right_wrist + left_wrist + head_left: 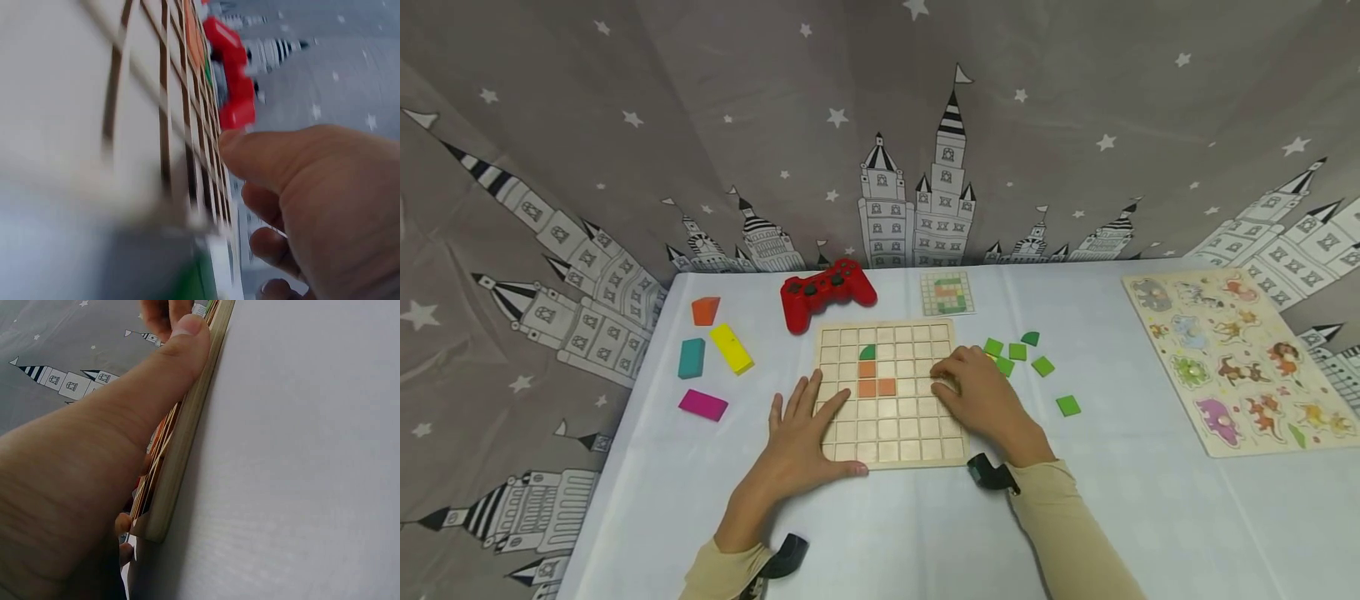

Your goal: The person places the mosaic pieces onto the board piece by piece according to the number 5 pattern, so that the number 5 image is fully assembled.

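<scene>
A wooden grid board (908,427) lies at the middle of the table. In its upper left part are a green quarter-round tile (868,352) and three orange square tiles (867,388). My left hand (805,437) rests spread at the board's left front corner, its thumb (178,353) along the front edge. Over the right edge is my right hand (981,392), fingers loosely bent, thumb and forefinger apart with nothing visible between them. Several loose green square tiles (1042,366) lie just beyond it, partly covered by the hand, with another green quarter-round tile (1030,338).
Behind the board are a red game controller (827,292) and a small pattern card (946,294). To the left lie orange (705,311), teal (691,358), yellow (732,348) and magenta (703,405) blocks. An animal puzzle board (1210,333) lies at the right.
</scene>
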A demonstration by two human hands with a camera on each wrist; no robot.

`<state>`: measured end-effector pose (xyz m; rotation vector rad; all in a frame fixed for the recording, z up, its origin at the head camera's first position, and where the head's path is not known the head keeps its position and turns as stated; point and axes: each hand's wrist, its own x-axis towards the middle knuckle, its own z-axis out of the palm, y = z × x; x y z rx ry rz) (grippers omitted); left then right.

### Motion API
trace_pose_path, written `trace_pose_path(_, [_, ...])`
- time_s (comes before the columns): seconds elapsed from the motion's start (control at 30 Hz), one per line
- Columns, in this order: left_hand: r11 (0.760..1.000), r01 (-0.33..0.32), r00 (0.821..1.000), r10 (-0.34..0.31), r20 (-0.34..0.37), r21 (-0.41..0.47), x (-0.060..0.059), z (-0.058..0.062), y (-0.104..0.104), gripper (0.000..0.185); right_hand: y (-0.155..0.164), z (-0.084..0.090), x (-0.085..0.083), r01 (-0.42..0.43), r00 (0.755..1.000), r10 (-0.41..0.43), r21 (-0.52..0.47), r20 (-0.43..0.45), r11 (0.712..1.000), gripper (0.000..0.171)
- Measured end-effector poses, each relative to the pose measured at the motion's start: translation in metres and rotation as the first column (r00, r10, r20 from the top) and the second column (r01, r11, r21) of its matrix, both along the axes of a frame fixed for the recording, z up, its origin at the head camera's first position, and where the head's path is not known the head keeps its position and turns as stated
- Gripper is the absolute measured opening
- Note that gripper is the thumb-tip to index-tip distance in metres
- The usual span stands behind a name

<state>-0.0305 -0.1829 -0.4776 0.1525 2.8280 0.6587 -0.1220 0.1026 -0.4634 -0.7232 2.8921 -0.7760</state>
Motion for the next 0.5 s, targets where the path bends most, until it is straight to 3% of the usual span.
trace_pose_path(0.3, [1.0, 0.0, 1.0, 0.0, -0.009, 0.005, 0.001, 0.0, 0.0, 0.113, 0.065, -0.004, -0.004, 0.063, 0.998, -0.063, 0.013, 0.02, 0.998, 0.018])
trace_pose_path(0.5, [1.0, 0.005, 1.0, -0.005, -0.016, 0.011, 0.001, 0.002, 0.0, 0.112, 0.084, 0.001, -0.002, 0.075, 0.994, -0.079, 0.056, 0.078, 0.996, 0.026])
